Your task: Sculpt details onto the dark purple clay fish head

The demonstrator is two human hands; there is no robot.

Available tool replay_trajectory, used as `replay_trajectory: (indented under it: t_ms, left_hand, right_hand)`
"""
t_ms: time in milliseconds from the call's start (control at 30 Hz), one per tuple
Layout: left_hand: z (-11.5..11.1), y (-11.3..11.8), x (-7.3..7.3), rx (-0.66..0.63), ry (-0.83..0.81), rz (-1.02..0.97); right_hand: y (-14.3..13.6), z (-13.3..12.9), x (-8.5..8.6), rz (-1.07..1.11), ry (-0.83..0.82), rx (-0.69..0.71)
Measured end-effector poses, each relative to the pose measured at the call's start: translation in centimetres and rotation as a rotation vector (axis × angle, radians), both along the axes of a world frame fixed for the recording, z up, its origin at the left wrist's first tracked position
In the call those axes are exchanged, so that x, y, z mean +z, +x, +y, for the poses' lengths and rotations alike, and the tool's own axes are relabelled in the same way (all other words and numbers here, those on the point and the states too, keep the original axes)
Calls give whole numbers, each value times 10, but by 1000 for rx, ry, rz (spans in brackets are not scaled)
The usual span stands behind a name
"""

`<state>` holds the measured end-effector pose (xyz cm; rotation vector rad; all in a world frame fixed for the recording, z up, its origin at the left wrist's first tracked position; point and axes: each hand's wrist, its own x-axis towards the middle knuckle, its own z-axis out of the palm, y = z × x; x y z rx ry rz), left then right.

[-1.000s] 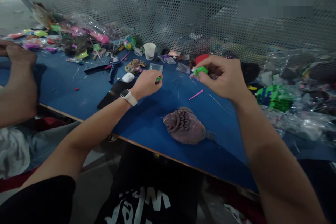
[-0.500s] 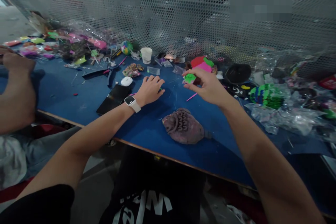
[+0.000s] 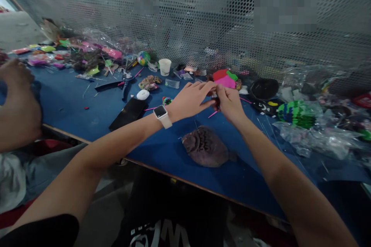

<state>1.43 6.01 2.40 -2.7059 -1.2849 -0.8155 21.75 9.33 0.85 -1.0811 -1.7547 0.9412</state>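
Observation:
Above the blue table, my left hand and my right hand meet at the fingertips. Both are closed round something small, mostly hidden by the fingers; a dark bit shows between them. A brown clay fish shape with coiled ridges lies below my hands. Just left of my left hand is a small round colourful piece. A pink stick lies under my right hand. Behind the hands sit red, green and pink clay pieces.
A black phone, white earphone case, pliers and paper cup stand to the left. Plastic bags and a green-blue striped ball lie right. Another person's arm is at far left.
My left hand has moved right and up to meet my right hand. The green piece seen in my right hand is now hidden by fingers. The small round piece on the table is uncovered.

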Motion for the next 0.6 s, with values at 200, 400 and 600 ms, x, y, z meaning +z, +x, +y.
replay_trajectory:
  t_ms: [200,400,600]
  left_hand:
    - [30,9,-15,39,50,79]
    - [23,5,-38,-42,131,223]
    - [24,10,-39,-42,25,90]
  right_hand:
    - [9,8,-5,-102,-70,101]
    - [10,1,0,-400,145,134]
    - [8,-4,10,-385,221,97]
